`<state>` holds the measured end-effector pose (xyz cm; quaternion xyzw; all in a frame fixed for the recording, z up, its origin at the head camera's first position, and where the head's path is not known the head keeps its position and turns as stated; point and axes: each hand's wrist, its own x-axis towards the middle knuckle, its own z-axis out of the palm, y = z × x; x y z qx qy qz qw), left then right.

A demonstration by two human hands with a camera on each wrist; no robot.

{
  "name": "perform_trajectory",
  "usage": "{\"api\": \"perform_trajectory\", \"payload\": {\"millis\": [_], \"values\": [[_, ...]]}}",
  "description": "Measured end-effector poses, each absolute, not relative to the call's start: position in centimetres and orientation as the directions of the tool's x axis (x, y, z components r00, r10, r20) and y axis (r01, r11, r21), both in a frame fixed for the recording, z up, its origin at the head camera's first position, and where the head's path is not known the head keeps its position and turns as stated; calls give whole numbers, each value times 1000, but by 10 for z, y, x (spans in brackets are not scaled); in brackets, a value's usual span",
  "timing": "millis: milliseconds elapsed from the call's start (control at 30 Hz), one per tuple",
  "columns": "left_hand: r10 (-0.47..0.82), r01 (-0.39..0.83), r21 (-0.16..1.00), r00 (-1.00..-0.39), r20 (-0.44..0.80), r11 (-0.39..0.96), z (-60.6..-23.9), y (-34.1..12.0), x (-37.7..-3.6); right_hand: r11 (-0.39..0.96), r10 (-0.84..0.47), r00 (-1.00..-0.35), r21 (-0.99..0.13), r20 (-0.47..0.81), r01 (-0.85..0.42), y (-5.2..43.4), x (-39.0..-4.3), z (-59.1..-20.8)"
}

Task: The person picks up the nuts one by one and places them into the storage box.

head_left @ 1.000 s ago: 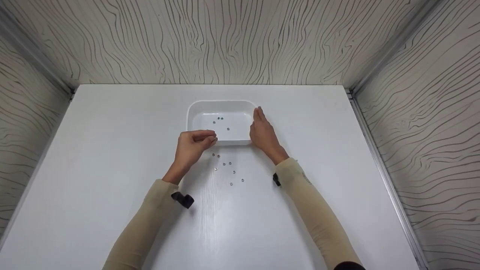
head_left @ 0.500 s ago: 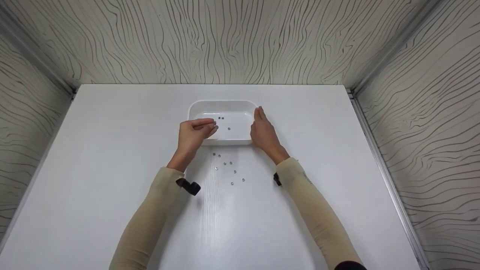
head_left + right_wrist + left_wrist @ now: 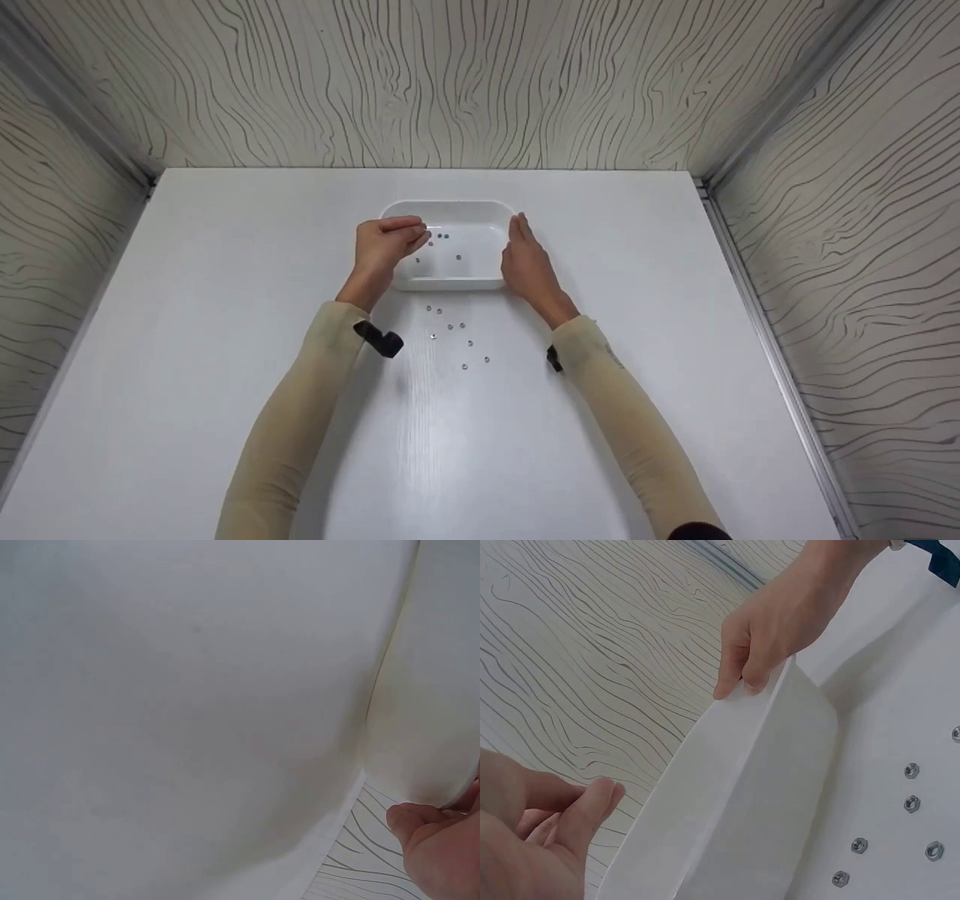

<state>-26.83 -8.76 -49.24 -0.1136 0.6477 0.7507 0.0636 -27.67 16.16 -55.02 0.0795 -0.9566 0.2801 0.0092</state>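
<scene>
The left hand [image 3: 384, 244] hovers over the left end of the white plastic tray [image 3: 480, 283], fingertips pinched together; whether a nut sits between them cannot be told. The right hand [image 3: 527, 264] lies flat and open against the tray's right wall, steadying it. This looks like a drop-off step; next would come releasing over the smooth basin. Small steel hex nuts [image 3: 450, 328] lie scattered on the glossy counter [image 3: 225, 262] just nearer than both hands, a few [image 3: 442, 238] already inside the tray.

Head view looks down from above; both wrist views sit close, sharing the white tray [image 3: 450, 281].
</scene>
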Motion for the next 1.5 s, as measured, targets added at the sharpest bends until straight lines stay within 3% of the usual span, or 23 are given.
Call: {"api": "perform_trajectory", "payload": {"millis": [467,933,1200,1500], "values": [[-112,-342,934,-929,-352,-103,-496,-85,-283,834,-150,-987,-530,53,-155,162,-277,-549],[-123,-321,947,-939,-322,-27,-494,-88,-280,833,-142,-988,-533,52,-148,162,-278,-551],[-110,-206,964,-976,-190,168,-489,-87,-269,831,-143,-988,-536,52,-149,162,-278,-552],[4,23,907,-1000,24,421,-485,-84,-255,826,-137,-990,-547,43,-138,162,-277,-551]]}}
